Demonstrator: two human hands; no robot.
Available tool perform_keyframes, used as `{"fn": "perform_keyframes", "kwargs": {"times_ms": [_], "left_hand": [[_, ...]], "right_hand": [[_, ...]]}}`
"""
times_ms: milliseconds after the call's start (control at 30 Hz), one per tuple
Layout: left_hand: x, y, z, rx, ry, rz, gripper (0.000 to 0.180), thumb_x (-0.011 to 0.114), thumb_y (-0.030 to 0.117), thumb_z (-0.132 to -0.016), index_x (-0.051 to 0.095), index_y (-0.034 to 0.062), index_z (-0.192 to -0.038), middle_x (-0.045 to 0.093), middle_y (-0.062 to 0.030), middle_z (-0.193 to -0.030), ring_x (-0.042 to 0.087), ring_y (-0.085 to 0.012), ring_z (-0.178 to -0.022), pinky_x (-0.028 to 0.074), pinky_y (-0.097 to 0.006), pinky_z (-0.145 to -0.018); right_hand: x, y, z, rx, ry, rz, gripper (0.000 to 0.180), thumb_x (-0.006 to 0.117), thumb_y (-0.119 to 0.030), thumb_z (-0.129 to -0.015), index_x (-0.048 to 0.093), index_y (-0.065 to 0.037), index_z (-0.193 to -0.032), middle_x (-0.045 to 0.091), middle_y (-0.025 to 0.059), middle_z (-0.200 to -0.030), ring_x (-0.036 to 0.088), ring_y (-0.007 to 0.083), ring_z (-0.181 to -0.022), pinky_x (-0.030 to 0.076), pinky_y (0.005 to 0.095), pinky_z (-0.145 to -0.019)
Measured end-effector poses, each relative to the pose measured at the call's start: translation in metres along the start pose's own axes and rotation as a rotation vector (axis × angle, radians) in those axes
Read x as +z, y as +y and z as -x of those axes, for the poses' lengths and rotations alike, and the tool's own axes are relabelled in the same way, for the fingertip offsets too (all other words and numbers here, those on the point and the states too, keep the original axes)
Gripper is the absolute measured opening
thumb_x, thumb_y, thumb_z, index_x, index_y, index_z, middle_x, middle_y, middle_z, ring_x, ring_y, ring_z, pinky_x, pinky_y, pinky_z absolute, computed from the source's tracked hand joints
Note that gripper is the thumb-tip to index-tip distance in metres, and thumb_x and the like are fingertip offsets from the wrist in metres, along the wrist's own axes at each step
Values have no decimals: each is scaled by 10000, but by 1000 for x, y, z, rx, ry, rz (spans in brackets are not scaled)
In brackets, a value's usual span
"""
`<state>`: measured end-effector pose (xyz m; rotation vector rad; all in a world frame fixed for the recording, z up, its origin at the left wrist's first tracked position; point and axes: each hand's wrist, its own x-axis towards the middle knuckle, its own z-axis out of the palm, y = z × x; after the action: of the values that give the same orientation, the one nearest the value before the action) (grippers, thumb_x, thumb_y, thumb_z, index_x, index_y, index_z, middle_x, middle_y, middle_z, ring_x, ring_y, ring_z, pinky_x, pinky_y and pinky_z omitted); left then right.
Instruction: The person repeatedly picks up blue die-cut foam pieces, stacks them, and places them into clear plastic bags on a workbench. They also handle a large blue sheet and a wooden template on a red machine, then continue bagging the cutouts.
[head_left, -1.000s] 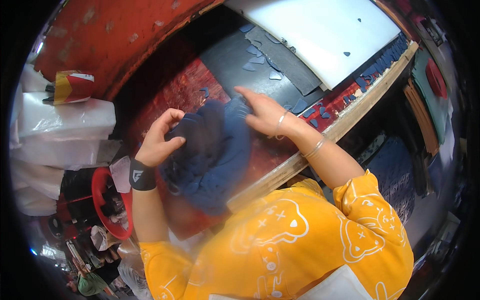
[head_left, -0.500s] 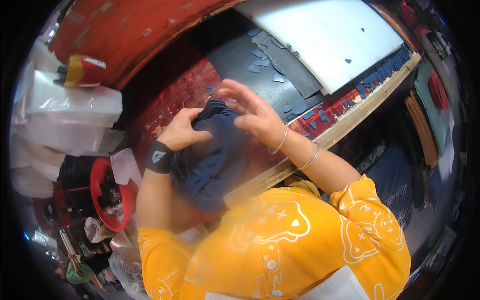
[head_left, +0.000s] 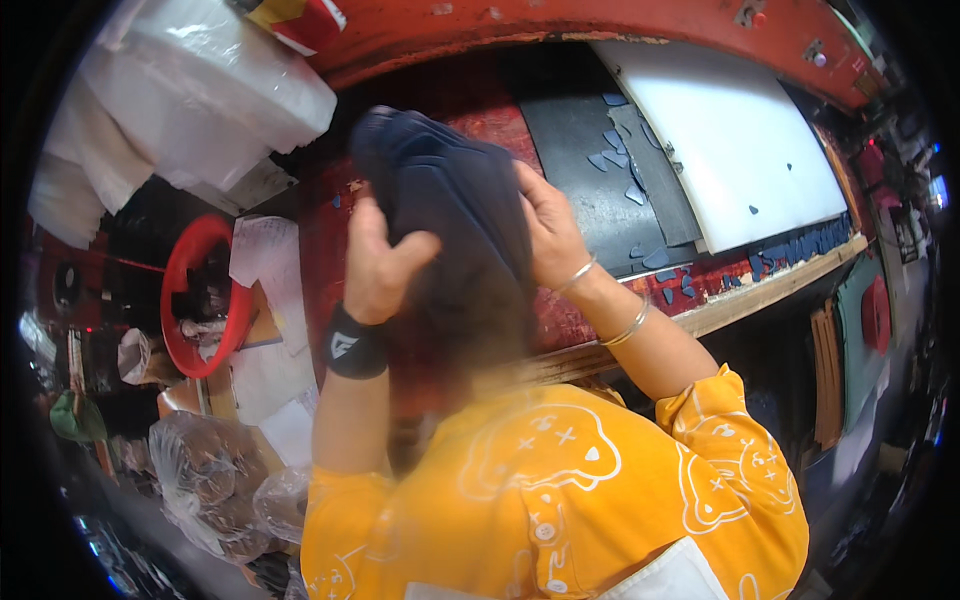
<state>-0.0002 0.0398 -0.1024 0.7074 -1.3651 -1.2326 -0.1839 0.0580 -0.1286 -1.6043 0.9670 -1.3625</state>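
A stack of dark navy cut pieces (head_left: 445, 190), layered and rounded at the far end, is raised between my hands over the worn red work surface (head_left: 500, 125). My left hand (head_left: 380, 265), with a black wristband, grips its left side, thumb across the front face. On the right edge of the stack, my right hand (head_left: 553, 225) presses with its fingers partly hidden behind. The lower part of the stack is blurred, and its material is not plain to see.
A white board (head_left: 740, 150) lies at the right on a black sheet (head_left: 570, 140), among small navy offcuts (head_left: 655, 258). A wooden rail (head_left: 720, 312) edges the bench. At the left are a red basin (head_left: 175, 300), papers (head_left: 275, 290) and plastic-wrapped bundles (head_left: 240, 70).
The stack has been lifted and stood more upright between my hands. My right hand, earlier spread beside it, now closes on its right edge. The view has turned.
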Motion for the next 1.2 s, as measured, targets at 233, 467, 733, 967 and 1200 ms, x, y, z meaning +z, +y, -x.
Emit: {"fn": "perform_keyframes", "kwargs": {"times_ms": [233, 467, 733, 967, 1200], "left_hand": [[-11, -12, -4, 58, 181, -71, 477, 622, -11, -698, 507, -34, -1160, 598, -75, -1048, 585, -160, -933, 480, -285, -849], [-4, 22, 2, -7, 126, 29, 729, 616, -39, -691, 331, -47, -1363, 479, -98, -1219, 479, -179, -1123, 363, -332, -1017], [-39, 35, 36, 311, -164, -1262, 819, 829, 184, -612, 477, 39, -1337, 496, -144, -1361, 417, -326, -1287, 317, -402, -1080], [-46, -27, 47, -28, -141, -911, 431, 788, 123, -675, 618, 34, -1061, 655, -121, -988, 650, -280, -895, 505, -355, -819], [-31, 32, 37, 114, -195, -1143, 671, 823, 218, -632, 540, 91, -1227, 551, -133, -1207, 500, -315, -1180, 381, -459, -998]], "right_hand": [[-1, -6, -5, 169, -123, -513, 762, 704, -264, -806, 337, 18, -1411, 456, 136, -1382, 443, 191, -1264, 331, 322, -1071], [-14, -60, -25, 17, -65, 374, 666, 801, -112, -649, 520, -61, -1251, 650, 178, -1046, 636, 326, -975, 497, 353, -860], [5, -79, -34, -446, -445, 1164, 363, 617, -123, -759, 557, -97, -1116, 631, 75, -900, 654, 286, -827, 528, 381, -671], [-47, -33, 2, -105, -466, 1196, 632, 784, -301, -676, 531, -113, -1224, 638, 102, -1054, 602, 303, -1009, 459, 414, -883], [-52, -81, -3, -217, -340, 1004, 580, 797, -142, -647, 572, -95, -1178, 633, 116, -1020, 615, 322, -924, 504, 400, -810]]}}
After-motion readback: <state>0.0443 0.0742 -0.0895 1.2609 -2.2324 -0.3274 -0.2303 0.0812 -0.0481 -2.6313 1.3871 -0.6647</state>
